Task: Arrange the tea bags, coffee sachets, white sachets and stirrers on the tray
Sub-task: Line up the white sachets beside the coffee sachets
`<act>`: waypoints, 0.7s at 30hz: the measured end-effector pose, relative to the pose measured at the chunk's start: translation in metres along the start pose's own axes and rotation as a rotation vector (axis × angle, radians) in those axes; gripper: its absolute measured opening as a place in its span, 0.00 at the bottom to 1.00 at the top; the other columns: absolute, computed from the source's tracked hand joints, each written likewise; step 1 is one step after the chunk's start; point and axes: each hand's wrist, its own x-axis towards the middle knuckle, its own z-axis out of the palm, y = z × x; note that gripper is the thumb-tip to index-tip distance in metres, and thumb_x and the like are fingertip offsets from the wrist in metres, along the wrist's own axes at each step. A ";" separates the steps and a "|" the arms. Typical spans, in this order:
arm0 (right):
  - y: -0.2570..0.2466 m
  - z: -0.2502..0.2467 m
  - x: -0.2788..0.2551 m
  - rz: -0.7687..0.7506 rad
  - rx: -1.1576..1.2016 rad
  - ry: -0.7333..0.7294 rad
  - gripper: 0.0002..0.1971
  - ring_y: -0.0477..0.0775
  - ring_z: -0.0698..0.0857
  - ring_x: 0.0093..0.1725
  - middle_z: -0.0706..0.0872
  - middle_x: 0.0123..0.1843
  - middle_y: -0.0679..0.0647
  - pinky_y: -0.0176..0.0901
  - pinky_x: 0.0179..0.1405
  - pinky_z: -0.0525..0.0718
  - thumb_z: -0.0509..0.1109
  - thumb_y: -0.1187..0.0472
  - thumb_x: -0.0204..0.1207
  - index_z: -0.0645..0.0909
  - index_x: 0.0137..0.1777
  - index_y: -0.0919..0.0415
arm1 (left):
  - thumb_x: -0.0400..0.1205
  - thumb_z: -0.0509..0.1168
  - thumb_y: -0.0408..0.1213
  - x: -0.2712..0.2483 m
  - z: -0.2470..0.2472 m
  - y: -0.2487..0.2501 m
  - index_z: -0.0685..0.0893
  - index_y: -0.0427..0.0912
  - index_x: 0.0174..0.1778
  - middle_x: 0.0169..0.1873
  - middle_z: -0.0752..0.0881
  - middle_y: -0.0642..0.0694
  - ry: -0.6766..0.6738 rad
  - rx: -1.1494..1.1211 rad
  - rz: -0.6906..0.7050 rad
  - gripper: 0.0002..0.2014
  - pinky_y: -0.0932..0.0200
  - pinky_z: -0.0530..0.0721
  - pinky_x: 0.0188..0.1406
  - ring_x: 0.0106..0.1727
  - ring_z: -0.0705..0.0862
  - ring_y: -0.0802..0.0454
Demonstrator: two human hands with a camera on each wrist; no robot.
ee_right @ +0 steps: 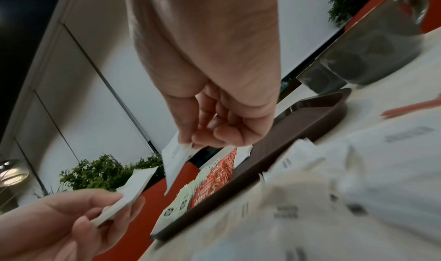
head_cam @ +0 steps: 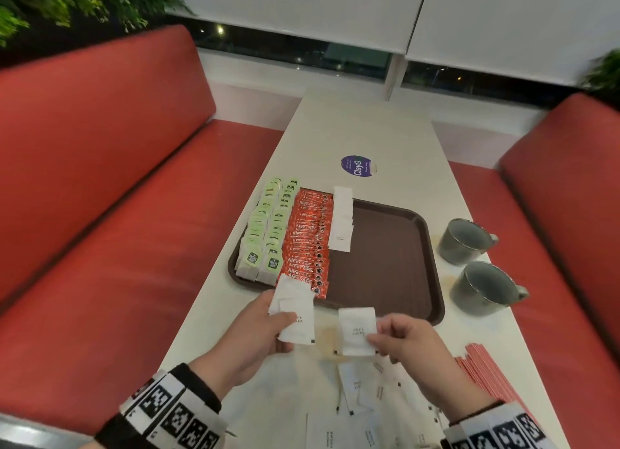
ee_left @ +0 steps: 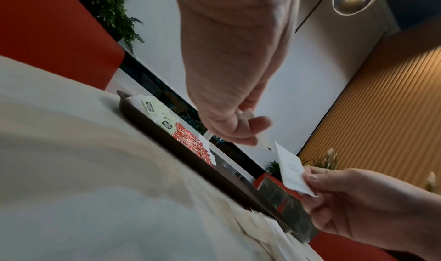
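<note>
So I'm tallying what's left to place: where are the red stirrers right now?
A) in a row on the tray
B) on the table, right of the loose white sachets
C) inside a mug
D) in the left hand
B: the red stirrers lie on the table, outside the tray.

"ClayG" on round sticker (head_cam: 358,166) – "NESCAFE" on coffee sachets (head_cam: 307,244)

Two grey cups (head_cam: 468,240) (head_cam: 484,287) stand side by side on the white worktop (head_cam: 369,129). A round purple sticker (head_cam: 357,165) is stuck on it. Red seats (head_cam: 100,180) run along both sides, with green plants (head_cam: 67,2) behind.
</note>
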 end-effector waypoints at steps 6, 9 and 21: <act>-0.025 -0.010 0.079 0.050 0.052 0.152 0.04 0.46 0.79 0.27 0.83 0.29 0.52 0.33 0.27 0.75 0.74 0.69 0.73 0.84 0.37 0.64 | 0.84 0.58 0.24 0.021 -0.002 0.010 0.75 0.48 0.65 0.60 0.85 0.44 0.034 -0.049 0.031 0.18 0.60 0.85 0.36 0.56 0.86 0.45; -0.027 -0.006 0.127 0.100 0.012 0.200 0.03 0.47 0.80 0.29 0.86 0.32 0.55 0.36 0.28 0.75 0.74 0.68 0.73 0.84 0.39 0.63 | 0.84 0.60 0.26 0.029 -0.003 0.010 0.75 0.47 0.68 0.60 0.85 0.45 0.043 -0.050 0.035 0.18 0.58 0.86 0.39 0.58 0.86 0.45; -0.041 0.015 0.230 0.424 -0.130 0.072 0.08 0.51 0.77 0.30 0.79 0.31 0.57 0.40 0.32 0.78 0.65 0.68 0.80 0.74 0.39 0.64 | 0.84 0.60 0.25 0.049 -0.010 0.008 0.79 0.55 0.58 0.57 0.87 0.50 0.089 -0.080 0.048 0.17 0.56 0.87 0.42 0.57 0.86 0.47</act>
